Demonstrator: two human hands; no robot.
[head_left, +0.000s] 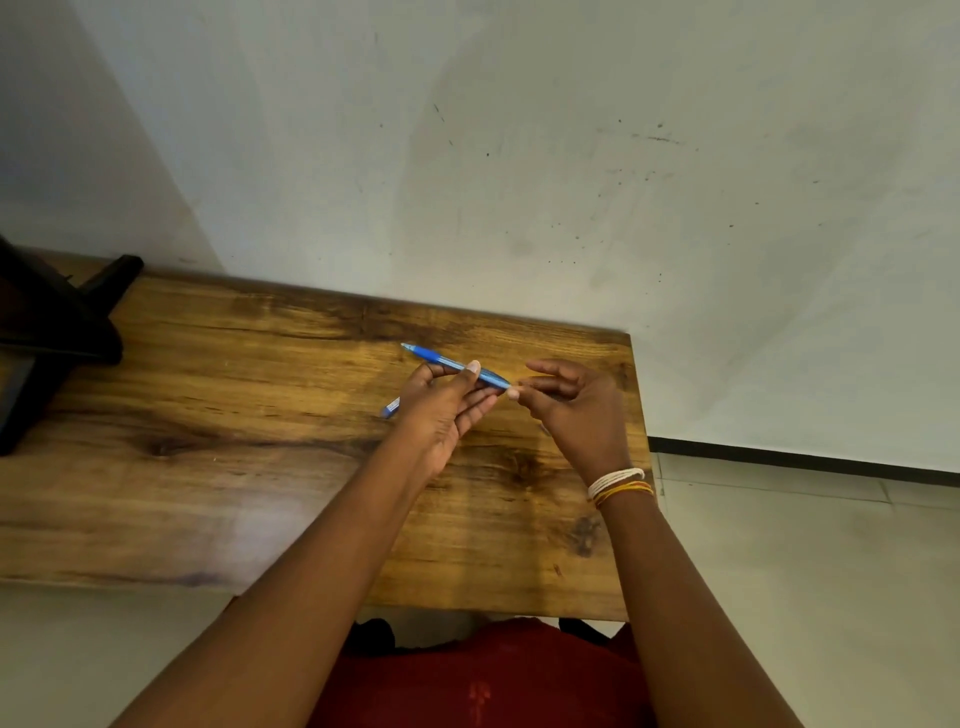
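A blue pen (441, 359) is held above the wooden table (234, 415), its tip pointing up and to the left. My left hand (441, 410) pinches the barrel between thumb and fingers. My right hand (571, 405), with thread bands at the wrist, has its fingertips at the pen's rear end; whether they pinch a small part there is unclear. A small blue piece (389, 408), perhaps a cap, pokes out from behind my left hand, low by the tabletop.
A dark object (52, 332) stands at the table's left end. A pale wall runs behind the table. Tiled floor (805, 545) lies to the right of the table's edge. Red clothing (493, 675) shows at the bottom.
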